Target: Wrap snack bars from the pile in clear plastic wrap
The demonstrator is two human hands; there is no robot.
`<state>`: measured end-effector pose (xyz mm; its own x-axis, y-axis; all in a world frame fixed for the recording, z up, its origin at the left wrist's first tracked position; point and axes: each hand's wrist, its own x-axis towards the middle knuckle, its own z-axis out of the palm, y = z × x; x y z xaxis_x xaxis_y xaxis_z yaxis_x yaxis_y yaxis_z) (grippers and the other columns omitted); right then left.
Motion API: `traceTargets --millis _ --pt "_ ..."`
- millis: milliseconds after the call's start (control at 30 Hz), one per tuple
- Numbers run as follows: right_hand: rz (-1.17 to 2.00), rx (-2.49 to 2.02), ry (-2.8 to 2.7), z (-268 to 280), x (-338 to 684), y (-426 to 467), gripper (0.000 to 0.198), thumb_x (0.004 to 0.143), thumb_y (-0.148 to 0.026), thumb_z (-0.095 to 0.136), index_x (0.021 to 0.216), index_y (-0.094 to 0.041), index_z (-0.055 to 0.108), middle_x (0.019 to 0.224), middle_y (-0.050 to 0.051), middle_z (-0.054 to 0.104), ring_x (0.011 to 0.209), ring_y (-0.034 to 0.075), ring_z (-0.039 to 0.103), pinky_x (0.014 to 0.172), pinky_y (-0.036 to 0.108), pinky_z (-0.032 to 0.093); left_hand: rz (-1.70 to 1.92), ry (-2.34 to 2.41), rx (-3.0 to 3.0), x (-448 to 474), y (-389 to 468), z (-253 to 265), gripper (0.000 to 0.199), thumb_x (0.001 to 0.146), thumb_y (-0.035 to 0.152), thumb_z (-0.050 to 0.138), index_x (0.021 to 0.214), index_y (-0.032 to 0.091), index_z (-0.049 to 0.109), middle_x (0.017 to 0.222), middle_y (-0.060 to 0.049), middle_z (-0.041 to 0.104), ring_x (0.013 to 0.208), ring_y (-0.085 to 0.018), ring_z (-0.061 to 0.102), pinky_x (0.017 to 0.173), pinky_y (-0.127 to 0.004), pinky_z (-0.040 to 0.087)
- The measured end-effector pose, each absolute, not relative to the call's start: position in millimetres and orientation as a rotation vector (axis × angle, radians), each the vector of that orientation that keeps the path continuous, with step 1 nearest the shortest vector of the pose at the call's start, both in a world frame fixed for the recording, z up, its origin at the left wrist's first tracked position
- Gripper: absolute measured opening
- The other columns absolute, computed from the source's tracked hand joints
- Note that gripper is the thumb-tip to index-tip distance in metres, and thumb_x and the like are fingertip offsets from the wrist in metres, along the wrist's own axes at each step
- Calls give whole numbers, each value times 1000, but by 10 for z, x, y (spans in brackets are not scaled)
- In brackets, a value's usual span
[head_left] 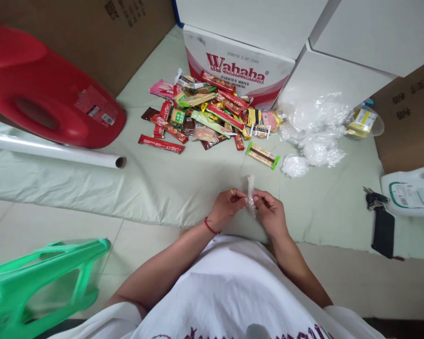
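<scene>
Near the front edge of the cloth-covered surface, a narrow, clear crinkled plastic wrapper (250, 184) stands between my two hands. My left hand (229, 205) pinches it from the left, a red cord on the wrist. From the other side my right hand (270, 210) pinches the same wrapper with thumb and forefinger. What the wrapper contains, if anything, is too small to make out. Just beyond lies a wafer bar with green ends (262, 156). A heap of wrapped snacks (212, 113) spreads farther back, and crumpled clear plastic bundles (313, 127) rest to its right.
A white Wahaba-printed carton (238, 68) stands behind the snacks. At left are a large red jug (56, 89) and a white roll (56, 149). On the right lie keys (375, 197), a black phone-like object (383, 233) and a white bottle (413, 190). A green stool (7, 287) stands lower left.
</scene>
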<state>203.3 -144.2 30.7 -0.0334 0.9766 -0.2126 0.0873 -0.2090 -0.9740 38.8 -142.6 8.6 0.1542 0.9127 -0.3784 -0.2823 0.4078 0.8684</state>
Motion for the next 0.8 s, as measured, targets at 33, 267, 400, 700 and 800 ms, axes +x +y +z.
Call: traceTargets --millis 33,267,400,700,800 --pt "1378 -1408 -1154 304 2041 -1436 25 85 -45 77 98 -24 81 74 -1 71 63 13 55 62 27 47 975 1087 737 381 -1420 82 31 70 46 84 78 20 69 71 1 69 69 -14 61 70 -29 47" --pt "1477 -1343 -954 301 2083 -1374 29 77 -47 86 89 -22 77 70 -2 65 58 10 49 57 24 41 1002 1093 696 354 -1402 118 24 72 40 82 74 19 69 67 3 66 65 -13 57 67 -27 44" --pt "1508 -1322 -856 319 2159 -1339 32 74 -45 89 89 -21 75 68 -3 61 57 9 48 55 23 40 1069 1008 539 316 -1389 137 23 71 34 83 71 18 67 65 2 65 63 -11 55 65 -25 41" --pt "1581 -1305 -569 344 2486 -1266 29 67 -33 92 83 -19 72 67 -4 54 56 8 41 49 20 36 1131 778 262 113 -1375 214 25 64 29 84 74 19 63 74 2 62 69 -12 58 70 -27 47" --pt "1556 -1346 -673 315 2527 -1290 26 71 -34 90 84 -19 73 72 -2 58 60 9 46 53 22 40 1122 699 189 74 -1379 242 23 64 25 82 73 19 61 74 2 61 72 -13 60 74 -28 49"
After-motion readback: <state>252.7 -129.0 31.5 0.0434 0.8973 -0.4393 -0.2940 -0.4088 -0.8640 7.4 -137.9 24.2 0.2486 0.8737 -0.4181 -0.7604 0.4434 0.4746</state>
